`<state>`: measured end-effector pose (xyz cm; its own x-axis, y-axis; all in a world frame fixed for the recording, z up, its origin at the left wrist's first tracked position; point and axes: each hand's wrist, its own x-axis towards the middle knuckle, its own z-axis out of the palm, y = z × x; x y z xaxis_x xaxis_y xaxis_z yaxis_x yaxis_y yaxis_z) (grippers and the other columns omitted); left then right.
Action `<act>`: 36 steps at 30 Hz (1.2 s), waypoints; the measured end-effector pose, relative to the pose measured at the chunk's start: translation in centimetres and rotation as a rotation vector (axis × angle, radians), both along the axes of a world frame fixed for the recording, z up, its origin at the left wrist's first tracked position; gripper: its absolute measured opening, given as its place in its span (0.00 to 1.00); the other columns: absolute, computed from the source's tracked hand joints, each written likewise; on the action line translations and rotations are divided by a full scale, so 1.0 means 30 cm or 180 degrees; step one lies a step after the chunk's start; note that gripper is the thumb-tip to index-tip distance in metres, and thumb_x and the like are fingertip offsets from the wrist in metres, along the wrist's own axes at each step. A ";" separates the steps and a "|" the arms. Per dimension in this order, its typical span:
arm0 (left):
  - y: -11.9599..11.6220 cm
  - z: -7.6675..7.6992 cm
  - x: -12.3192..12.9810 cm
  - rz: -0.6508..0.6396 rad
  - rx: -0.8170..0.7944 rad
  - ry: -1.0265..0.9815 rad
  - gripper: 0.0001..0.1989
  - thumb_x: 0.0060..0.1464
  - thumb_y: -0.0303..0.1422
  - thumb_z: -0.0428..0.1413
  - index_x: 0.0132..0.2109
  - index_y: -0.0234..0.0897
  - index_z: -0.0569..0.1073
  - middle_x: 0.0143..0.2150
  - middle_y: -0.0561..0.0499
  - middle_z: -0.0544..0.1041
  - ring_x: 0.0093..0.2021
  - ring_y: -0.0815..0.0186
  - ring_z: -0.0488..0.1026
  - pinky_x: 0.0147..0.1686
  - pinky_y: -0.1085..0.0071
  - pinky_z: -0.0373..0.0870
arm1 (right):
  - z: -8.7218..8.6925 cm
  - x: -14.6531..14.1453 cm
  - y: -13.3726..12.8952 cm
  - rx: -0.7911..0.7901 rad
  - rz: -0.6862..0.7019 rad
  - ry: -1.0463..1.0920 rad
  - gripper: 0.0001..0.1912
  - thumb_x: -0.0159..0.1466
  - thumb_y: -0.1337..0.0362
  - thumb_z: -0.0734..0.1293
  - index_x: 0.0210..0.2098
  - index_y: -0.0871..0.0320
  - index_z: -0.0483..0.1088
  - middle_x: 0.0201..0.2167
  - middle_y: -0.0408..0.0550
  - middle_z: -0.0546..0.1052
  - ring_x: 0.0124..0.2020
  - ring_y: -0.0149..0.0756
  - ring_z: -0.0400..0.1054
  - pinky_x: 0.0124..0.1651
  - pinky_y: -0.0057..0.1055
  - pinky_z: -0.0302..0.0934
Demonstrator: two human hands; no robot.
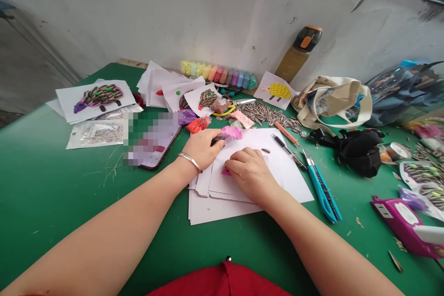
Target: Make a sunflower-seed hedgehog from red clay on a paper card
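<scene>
My left hand (pixel 204 148), with a silver bangle at the wrist, is closed on something dark beside a pink clay packet (pixel 231 133). My right hand (pixel 251 173) lies on stacked white paper (pixel 289 171), its fingers bent down at a small pink clay piece (pixel 226 172); whether it pinches anything is hidden. Just beyond the right hand, a single sunflower seed (pixel 265 151) rests on the paper. A red clay packet (pixel 199 124) is near my left fingertips. The black pen (pixel 289 151) lies across the paper's right side.
A phone (pixel 157 145) and seed-covered hedgehog picture (pixel 99 97) are left. Sunflower seeds (pixel 265 113) are heaped behind the paper, before colored clay packs (pixel 218 74) and a bottle (pixel 298 53). Right are a blue cutter (pixel 322 187), cloth bag (pixel 333 101), black item (pixel 360 150) and magenta device (pixel 405 224).
</scene>
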<state>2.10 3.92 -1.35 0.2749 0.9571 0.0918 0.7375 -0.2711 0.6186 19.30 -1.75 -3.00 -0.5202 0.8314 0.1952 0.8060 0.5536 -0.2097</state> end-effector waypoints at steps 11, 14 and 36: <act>-0.001 -0.003 -0.002 -0.0099 0.0025 -0.0043 0.15 0.58 0.32 0.52 0.50 0.43 0.77 0.51 0.53 0.79 0.52 0.59 0.74 0.55 0.64 0.67 | 0.022 0.014 -0.014 -0.0029 0.0322 0.0065 0.11 0.65 0.72 0.62 0.37 0.55 0.76 0.35 0.48 0.76 0.39 0.38 0.60 0.43 0.38 0.49; -0.002 -0.005 -0.001 -0.0086 0.0015 -0.0040 0.15 0.57 0.32 0.52 0.50 0.43 0.77 0.51 0.52 0.79 0.52 0.58 0.73 0.55 0.63 0.67 | 0.029 0.019 -0.021 -0.0010 0.0352 0.0057 0.12 0.65 0.72 0.61 0.38 0.55 0.76 0.36 0.48 0.76 0.39 0.38 0.60 0.44 0.39 0.49; -0.001 -0.014 0.003 -0.0329 0.0010 0.0006 0.20 0.54 0.27 0.52 0.54 0.42 0.74 0.54 0.50 0.76 0.55 0.57 0.70 0.57 0.61 0.66 | 0.025 0.043 -0.018 -0.0114 0.0564 -0.0076 0.19 0.62 0.77 0.60 0.44 0.53 0.74 0.40 0.48 0.75 0.40 0.39 0.61 0.57 0.46 0.47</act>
